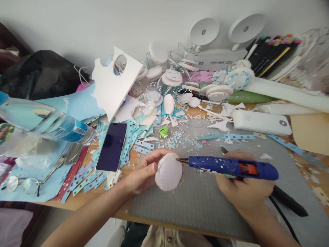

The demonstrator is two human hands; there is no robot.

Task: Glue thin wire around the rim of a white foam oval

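A round white foam disc (169,172) is pinched by its edge in my left hand (144,175), tilted to face me. My right hand (243,192) is wrapped round a blue hot glue gun (218,165) with a red part in its side. The gun's metal tip touches or nearly touches the disc's upper right rim. Bits of white stuff cling to the gun's body, and a dark cord runs down below my right wrist. Beneath both hands lies a grey cutting mat (195,209).
A phone (111,146), a water bottle (51,120) and glasses (24,184) lie on the left. White foam discs (172,77) are heaped at the back beside a cut foam sheet (117,82). A white power bank (261,122), a black-handled tool (290,201) and markers (272,55) are on the right.
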